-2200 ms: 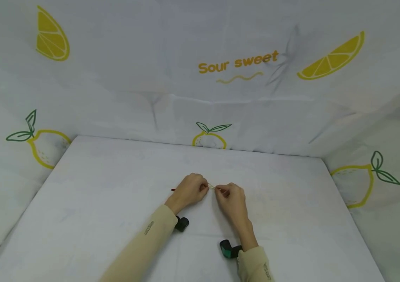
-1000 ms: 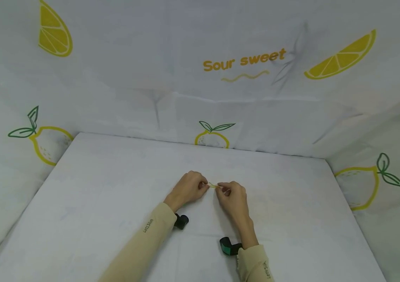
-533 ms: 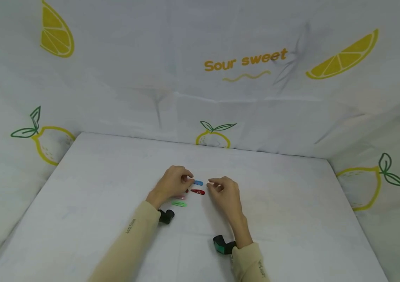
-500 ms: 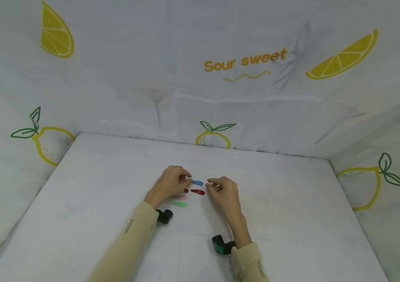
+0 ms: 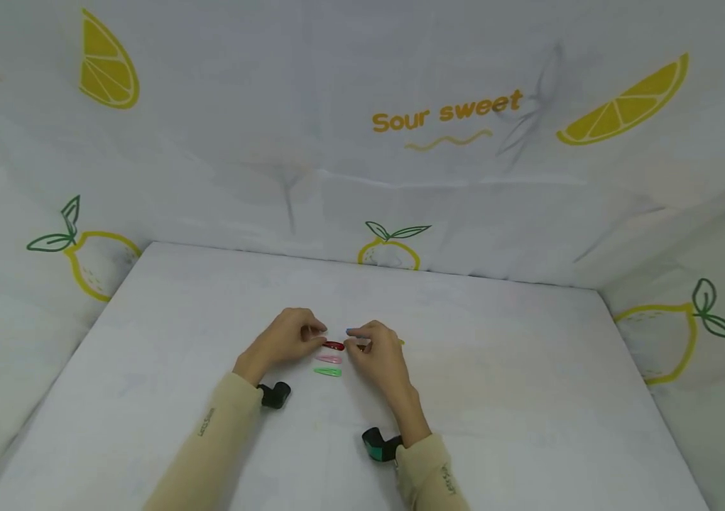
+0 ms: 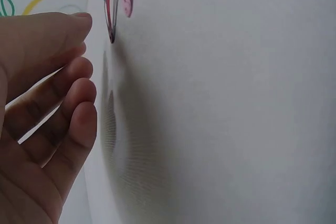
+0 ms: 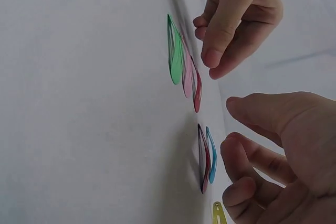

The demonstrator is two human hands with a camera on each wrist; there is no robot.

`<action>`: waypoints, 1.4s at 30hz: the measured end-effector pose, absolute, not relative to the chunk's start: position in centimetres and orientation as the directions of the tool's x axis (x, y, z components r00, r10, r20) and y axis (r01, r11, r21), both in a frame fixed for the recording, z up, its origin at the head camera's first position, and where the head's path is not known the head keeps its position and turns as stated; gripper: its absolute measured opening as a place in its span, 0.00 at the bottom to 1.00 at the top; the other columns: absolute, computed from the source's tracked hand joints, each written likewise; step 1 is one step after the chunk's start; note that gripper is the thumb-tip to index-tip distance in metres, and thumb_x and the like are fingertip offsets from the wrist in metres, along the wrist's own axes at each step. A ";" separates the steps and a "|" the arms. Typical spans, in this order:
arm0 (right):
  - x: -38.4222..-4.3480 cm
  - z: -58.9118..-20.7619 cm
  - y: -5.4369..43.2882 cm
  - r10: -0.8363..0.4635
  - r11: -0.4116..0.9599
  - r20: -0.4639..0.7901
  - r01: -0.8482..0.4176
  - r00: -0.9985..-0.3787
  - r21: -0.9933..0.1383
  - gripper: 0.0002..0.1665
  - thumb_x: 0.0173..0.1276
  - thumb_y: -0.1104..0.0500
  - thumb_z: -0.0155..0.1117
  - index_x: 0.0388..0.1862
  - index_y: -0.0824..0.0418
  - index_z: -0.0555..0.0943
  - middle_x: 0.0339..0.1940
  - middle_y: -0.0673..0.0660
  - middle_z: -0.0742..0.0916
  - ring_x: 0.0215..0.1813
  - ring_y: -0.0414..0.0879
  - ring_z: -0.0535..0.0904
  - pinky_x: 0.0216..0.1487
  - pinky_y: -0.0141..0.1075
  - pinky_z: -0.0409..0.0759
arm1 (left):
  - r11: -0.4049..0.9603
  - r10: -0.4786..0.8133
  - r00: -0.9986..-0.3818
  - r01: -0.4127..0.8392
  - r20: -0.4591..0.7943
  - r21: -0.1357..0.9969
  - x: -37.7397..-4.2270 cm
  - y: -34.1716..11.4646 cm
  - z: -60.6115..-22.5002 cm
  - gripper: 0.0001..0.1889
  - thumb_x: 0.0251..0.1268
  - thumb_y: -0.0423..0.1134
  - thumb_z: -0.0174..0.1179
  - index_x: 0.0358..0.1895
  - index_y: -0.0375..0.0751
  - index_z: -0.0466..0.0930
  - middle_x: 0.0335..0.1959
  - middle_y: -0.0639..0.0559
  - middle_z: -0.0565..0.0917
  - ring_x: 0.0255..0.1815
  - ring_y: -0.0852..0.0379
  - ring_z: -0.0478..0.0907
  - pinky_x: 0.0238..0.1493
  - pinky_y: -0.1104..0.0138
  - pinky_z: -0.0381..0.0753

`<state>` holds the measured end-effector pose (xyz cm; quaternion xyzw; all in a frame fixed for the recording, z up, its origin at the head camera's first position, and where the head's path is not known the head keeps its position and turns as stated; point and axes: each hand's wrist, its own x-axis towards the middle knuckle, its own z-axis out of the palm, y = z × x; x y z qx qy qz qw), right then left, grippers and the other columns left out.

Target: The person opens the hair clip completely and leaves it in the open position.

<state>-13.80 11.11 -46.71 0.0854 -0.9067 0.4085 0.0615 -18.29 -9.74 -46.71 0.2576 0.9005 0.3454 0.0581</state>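
Several snap hair clips lie on the white table between the hands. A red clip, a pink clip and a green clip are stacked in a column. My left hand hovers at the red clip's left end; its fingers are loosely bent, thumb apart, holding nothing in the left wrist view. Over a second red clip and a blue clip is my right hand, thumb and index finger spread with nothing between them. It mostly hides those two in the head view. A yellow clip peeks out beyond it.
A white fabric backdrop printed with lemons rises behind and beside the white table. Black wrist cameras sit below the hands, close over the tabletop.
Both hands pinched a thin yellowish item between them earlier, then parted and moved left. The clips beneath came into view, and the yellow clip now shows right of my right hand.
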 end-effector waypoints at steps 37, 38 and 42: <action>-13.9 -47.6 9.3 -0.171 0.756 0.079 -0.182 -0.982 -0.628 0.11 0.67 0.60 0.73 0.47 0.61 0.91 0.40 0.57 0.84 0.37 0.43 0.77 0.35 0.33 0.77 | 0.588 0.540 -0.832 0.480 0.125 0.651 -17.5 -9.4 -48.0 0.06 0.67 0.35 0.68 0.43 0.40 0.92 0.35 0.51 0.86 0.30 0.63 0.72 0.33 0.74 0.71; -13.9 -47.6 9.3 -0.168 0.757 0.082 -0.182 -0.982 -0.628 0.11 0.67 0.60 0.73 0.46 0.60 0.91 0.40 0.57 0.84 0.37 0.43 0.78 0.36 0.34 0.77 | 0.587 0.541 -0.831 0.482 0.128 0.650 -17.4 -9.4 -48.0 0.06 0.67 0.35 0.68 0.43 0.40 0.92 0.35 0.51 0.86 0.30 0.63 0.72 0.33 0.74 0.71; -13.9 -47.8 9.3 -0.165 0.757 0.091 -0.185 -0.982 -0.626 0.09 0.67 0.59 0.73 0.45 0.59 0.92 0.39 0.56 0.84 0.38 0.44 0.80 0.36 0.35 0.79 | 0.579 0.540 -0.829 0.489 0.143 0.652 -17.4 -9.4 -48.0 0.06 0.66 0.35 0.68 0.42 0.40 0.91 0.36 0.50 0.87 0.30 0.64 0.73 0.33 0.74 0.72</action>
